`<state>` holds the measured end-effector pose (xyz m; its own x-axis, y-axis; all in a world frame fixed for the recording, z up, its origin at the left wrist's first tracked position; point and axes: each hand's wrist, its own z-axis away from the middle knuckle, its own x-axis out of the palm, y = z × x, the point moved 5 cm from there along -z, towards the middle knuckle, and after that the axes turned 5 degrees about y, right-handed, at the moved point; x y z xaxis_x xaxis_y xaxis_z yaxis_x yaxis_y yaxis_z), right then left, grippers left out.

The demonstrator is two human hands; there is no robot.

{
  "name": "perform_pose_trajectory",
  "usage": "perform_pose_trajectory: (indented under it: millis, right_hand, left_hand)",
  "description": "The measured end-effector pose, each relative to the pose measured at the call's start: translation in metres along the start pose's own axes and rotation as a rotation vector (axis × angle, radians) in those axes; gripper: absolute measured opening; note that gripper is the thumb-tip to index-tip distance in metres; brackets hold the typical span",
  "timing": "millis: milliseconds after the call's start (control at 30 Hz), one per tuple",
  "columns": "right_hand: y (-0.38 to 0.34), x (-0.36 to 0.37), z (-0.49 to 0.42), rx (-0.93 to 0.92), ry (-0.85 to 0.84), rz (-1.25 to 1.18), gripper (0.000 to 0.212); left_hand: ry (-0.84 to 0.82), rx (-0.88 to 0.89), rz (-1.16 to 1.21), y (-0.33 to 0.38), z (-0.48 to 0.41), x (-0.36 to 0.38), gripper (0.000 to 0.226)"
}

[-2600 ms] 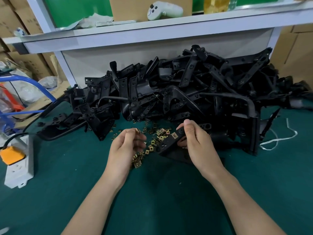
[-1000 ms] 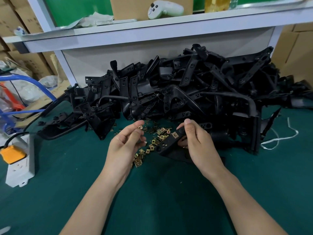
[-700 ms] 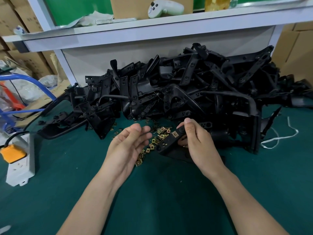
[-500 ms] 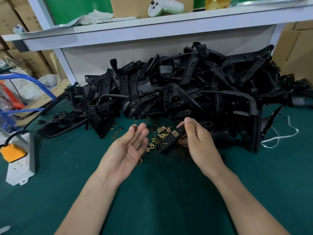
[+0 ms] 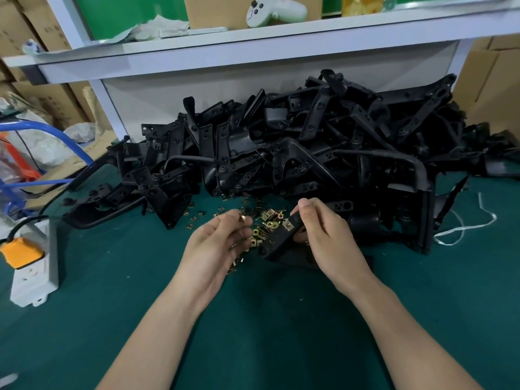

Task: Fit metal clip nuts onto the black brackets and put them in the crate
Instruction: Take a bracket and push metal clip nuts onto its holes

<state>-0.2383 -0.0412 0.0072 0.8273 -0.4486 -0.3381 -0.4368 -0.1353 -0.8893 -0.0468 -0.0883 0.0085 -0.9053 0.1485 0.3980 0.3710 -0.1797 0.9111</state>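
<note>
A plain dark teal-green mat [image 5: 281, 333] lies under the left hand [image 5: 216, 243] and the right hand [image 5: 326, 237]. The brackets [image 5: 309, 153] heaped beyond both hands are matt black throughout. The clip nuts [image 5: 267, 218] scattered between the hands are shiny brass-yellow, and one glints at the left fingertips. The held bracket [image 5: 277, 240] in the right hand is black, with a brass-yellow clip nut [image 5: 287, 226] on it. Far to the left of the left hand, a pale grey power strip [image 5: 36, 277] carries an orange plug [image 5: 18, 253], and beyond it stands a blue tube frame [image 5: 42, 130]. To the right of the right hand lies a white strap [image 5: 461, 229]. Above the heap are a pale lilac-white shelf [image 5: 253, 49], a white controller [image 5: 275, 12] with black buttons, a brown cardboard box [image 5: 213, 9] and a green backboard [image 5: 126, 12].
</note>
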Motion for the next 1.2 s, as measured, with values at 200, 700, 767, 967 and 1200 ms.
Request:
perform_pose_trajectory:
  millis: [200, 700, 767, 967, 1200]
  right_hand:
    - [-0.003, 0.001, 0.000, -0.016, -0.018, -0.005, 0.046]
    - [-0.003, 0.000, -0.001, -0.037, -0.001, -0.004, 0.052]
    - [-0.003, 0.000, -0.001, -0.038, 0.011, 0.005, 0.051]
    - [-0.004, 0.000, 0.000, -0.025, 0.024, -0.013, 0.049]
    - [-0.006, 0.001, 0.001, -0.015, 0.021, -0.049, 0.046]
  left_hand:
    - [0.020, 0.209, -0.439, -0.001, 0.010, 0.008, 0.012]
    - [0.029, 0.178, -0.537, -0.010, 0.010, 0.009, 0.012]
    - [0.047, 0.199, -0.534, -0.010, 0.011, 0.008, 0.012]
    - [0.094, 0.262, -0.535, -0.011, 0.014, 0.010, 0.011]
    - [0.118, 0.329, -0.517, -0.007, 0.019, 0.012, 0.012]
